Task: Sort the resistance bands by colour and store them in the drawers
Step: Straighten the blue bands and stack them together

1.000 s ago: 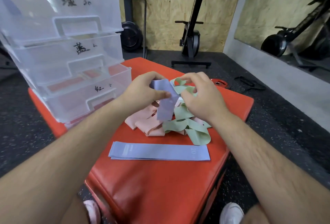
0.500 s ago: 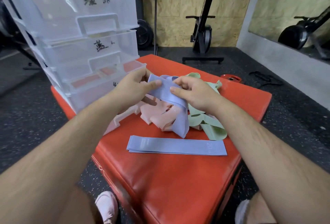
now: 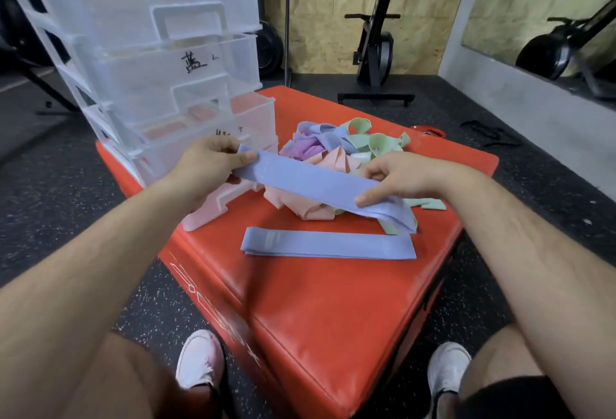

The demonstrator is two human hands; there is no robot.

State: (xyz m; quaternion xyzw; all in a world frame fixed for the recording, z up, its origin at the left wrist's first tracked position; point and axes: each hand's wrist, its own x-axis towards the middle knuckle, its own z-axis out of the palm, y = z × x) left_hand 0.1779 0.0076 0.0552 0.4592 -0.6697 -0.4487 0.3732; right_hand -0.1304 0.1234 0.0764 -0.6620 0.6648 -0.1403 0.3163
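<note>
A blue resistance band (image 3: 306, 183) is stretched flat between my hands above the pile. My left hand (image 3: 208, 163) pinches its left end, and my right hand (image 3: 396, 178) pinches it near the right end. A second blue band (image 3: 328, 245) lies flat on the red pad (image 3: 326, 312) in front of the pile. The pile (image 3: 336, 158) holds pink, green, blue and purple bands tangled together. A clear plastic drawer unit (image 3: 146, 51) stands at the left on the pad, its drawers labelled by hand. The lower drawer (image 3: 240, 125) is pulled out, with pink bands inside.
My two feet in white shoes (image 3: 200, 362) rest on the dark rubber floor by the pad's near corner. An exercise machine (image 3: 376, 48) stands at the back against a wooden wall. A mirror (image 3: 540, 11) is at the right.
Both hands have moved apart and pulled the blue band out of the pile, straightening it flat. The camera view has shifted closer and to the left.
</note>
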